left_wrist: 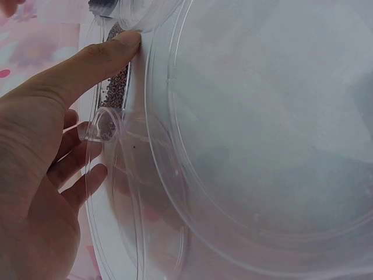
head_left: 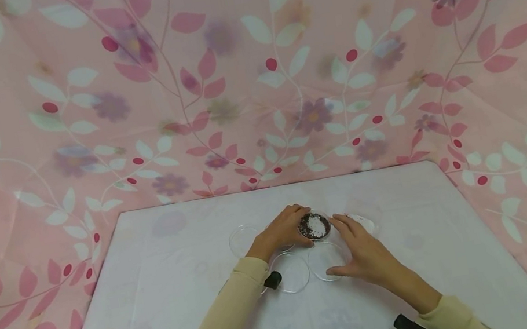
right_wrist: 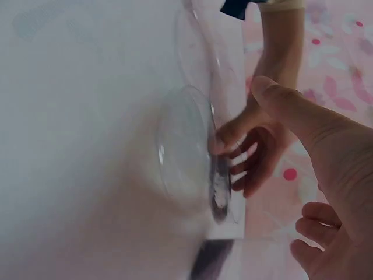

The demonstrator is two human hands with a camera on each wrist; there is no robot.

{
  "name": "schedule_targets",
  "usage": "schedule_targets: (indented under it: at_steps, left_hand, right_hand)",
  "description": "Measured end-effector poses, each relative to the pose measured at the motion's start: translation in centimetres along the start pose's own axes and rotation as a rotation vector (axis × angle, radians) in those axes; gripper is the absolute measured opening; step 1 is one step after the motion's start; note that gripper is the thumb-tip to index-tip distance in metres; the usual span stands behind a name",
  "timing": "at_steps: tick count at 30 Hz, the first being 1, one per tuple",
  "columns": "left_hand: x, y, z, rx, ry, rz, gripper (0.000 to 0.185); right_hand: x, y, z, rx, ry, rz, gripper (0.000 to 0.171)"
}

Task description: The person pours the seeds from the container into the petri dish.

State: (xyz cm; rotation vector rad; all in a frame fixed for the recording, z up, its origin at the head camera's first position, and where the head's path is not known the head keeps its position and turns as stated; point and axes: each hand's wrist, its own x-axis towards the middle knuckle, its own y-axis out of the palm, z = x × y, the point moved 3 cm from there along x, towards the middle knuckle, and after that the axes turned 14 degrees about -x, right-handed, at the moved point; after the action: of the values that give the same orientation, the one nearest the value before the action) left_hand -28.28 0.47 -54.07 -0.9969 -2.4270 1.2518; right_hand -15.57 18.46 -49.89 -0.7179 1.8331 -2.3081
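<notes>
Filled round dish, one, in the left hand; clear dishes about it

Filled dish (head_left: 314,226): one, clear-walled, holding dark grains with one white heap on top. Located toward the far part of the desk (head_left: 139,327); whether it rests there or is slightly raised cannot be told.

Hands: two. Left hand (head_left: 283,230), at the left of the filled dish, grips its rim between thumb and curled fingers. Right hand (head_left: 366,252), at the right of the filled dish, has its fingers spread and thumb set wide, holding nothing; its forefinger tip comes just beside the rim, contact uncertain.

Clear dishes: at least four, round; exact count uncertain, some lying behind the left hand and sleeve. One (head_left: 244,241) lies left of the filled dish; one is partly hidden behind the left hand; two, (head_left: 290,273) and (head_left: 328,262), lie nearer the wearer than the filled dish.

White item (head_left: 362,223): one, right of the filled dish, partly behind the right hand. Bears a small reddish mark, too small to read.

Black wrist pieces (head_left: 410,327): two, one per wrist.

Floral cloth (head_left: 239,86): beyond the filled dish, pink, printed with leaves and flowers.
</notes>
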Motion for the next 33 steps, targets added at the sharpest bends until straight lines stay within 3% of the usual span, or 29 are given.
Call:
schedule_targets:
  at_steps: [4,9,21,33]
  left_hand:
    - [0.0,0.1,0.1,0.005,-0.005,0.004,0.091]
    - [-0.1,0.1,0.0,0.003,-0.003,-0.002,0.092]
    - [0.2,0.4,0.5,-0.002,0.0,-0.01,0.093]
    - [0.1,0.3,0.5,-0.003,0.011,-0.017,0.093]
  right_hand:
    - [-0.5,1.2,1.1,0.028,-0.01,0.058,0.115]
    - [-1.0,2.5,1.7,0.005,-0.056,0.036,0.112]
    - [-1.6,4.2,1.0,-0.005,0.005,0.066,0.109]
    - [-1.9,5.0,0.5,-0.023,-0.003,0.036,0.106]
